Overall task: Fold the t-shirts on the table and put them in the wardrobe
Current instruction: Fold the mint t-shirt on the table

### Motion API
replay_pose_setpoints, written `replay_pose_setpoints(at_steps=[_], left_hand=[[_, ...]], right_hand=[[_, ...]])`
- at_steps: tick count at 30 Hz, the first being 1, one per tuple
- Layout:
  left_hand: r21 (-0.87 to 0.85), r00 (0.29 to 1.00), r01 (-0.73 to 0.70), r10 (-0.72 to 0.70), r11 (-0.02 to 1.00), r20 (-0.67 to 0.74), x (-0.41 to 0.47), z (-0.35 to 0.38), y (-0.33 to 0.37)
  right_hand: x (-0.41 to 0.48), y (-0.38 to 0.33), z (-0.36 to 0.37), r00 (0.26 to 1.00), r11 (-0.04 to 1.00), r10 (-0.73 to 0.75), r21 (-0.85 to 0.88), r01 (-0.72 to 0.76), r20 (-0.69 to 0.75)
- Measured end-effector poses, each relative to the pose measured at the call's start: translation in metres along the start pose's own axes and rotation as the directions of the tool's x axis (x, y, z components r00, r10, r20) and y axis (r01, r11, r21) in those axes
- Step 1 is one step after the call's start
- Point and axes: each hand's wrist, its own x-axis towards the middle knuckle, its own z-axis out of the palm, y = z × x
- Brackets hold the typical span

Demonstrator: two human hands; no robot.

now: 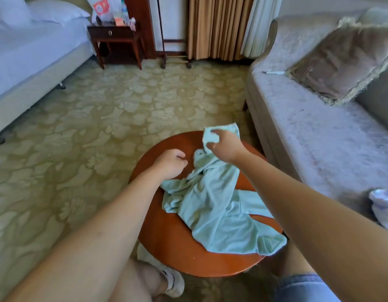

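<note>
Far left, a bed (25, 51) in pale sheets is seen, and a dark nightstand (114, 40) piled with packets is set just beside it. Over the patterned carpet (90, 110) the left hand (170, 163) is reached out above the round table (167, 247), its fingers curled into a loose fist. No cloth is seen in its grip, and the wrist is placed right at the shirt's near-left edge. The shirt (217, 203), pale mint, is spread crumpled and unfolded across the middle and right of the tabletop, with its lower hem draped past the table's right rim. Further right, one end of the shirt is pinched and lifted by the right hand (223, 147), thumb and fingers closed round a bunched wad of fabric, held up over the far side of the table. The cloth is drawn up from the heap to that grip. Behind, tan curtains (212, 27) are hung to the floor. On the right a pale sofa (308, 138) is seen with a fringed cushion (345, 64) propped on it, and a white cloth (382, 208) is bunched at its near end.
</note>
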Motion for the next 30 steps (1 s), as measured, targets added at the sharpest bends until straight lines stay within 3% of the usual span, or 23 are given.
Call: replay_pose_setpoints(at_steps=[5, 12, 16, 21, 26, 30], left_hand=[[0.173, 0.988, -0.019, -0.008, 0.985, 0.155, 0.003, 0.034, -0.04], [0.13, 0.994, -0.06, 0.047, 0.99, 0.103, 0.003, 0.06, -0.055], [0.085, 0.996, -0.07, 0.065, 0.994, 0.06, -0.006, 0.064, -0.06], [-0.016, 0.995, -0.086, 0.085, 0.996, -0.059, -0.019, 0.045, -0.041], [-0.229, 0.985, -0.131, 0.102, 0.965, -0.136, -0.032, 0.01, -0.001], [-0.406, 0.988, -0.149, 0.119, 0.902, -0.098, -0.055, -0.008, 0.036]], right_hand=[[-0.029, 0.06, 0.072, 0.977, 0.987, 0.094, -0.146, -0.067, 0.19], [-0.057, 0.094, 0.105, 0.994, 0.994, 0.106, -0.005, -0.106, -0.017], [-0.065, 0.098, 0.107, 0.997, 0.998, 0.067, 0.015, -0.066, -0.049], [-0.074, 0.096, 0.103, 0.987, 0.981, 0.14, 0.146, -0.127, -0.078], [-0.1, 0.064, 0.096, 0.957, 0.957, -0.02, 0.271, 0.102, -0.291], [-0.119, 0.03, 0.079, 0.913, 0.914, -0.077, 0.337, 0.225, -0.401]])
